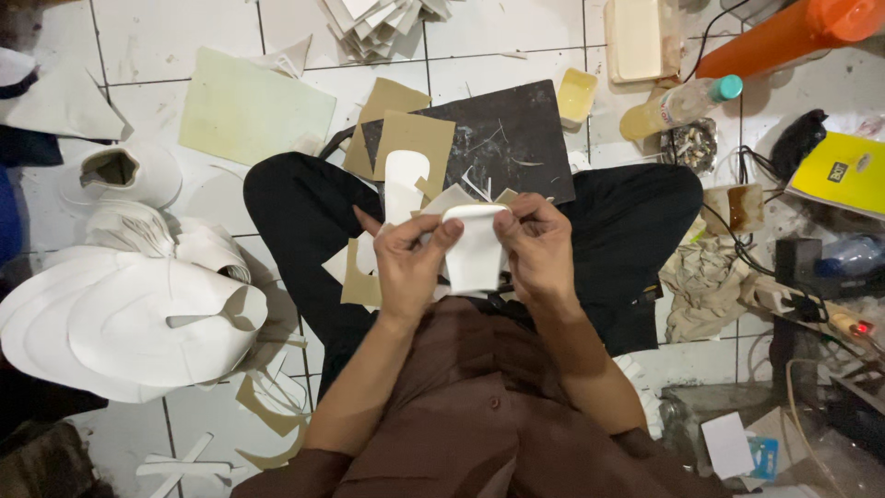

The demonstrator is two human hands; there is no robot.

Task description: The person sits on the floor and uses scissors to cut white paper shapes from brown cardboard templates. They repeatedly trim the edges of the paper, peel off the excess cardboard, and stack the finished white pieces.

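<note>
Two grips pinching curved white paper-like cutout piece: left hand at 9 o'clock, right hand at 3 o'clock; dark cutting board at 12 o'clock.

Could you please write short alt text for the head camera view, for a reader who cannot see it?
Seen from above, a seated person's left hand and right hand hold a curved white sheet piece between them over their lap. A black cutting board with tan card pieces lies ahead on the white tiled floor, and stacked white cut shapes sit at the left.
</note>
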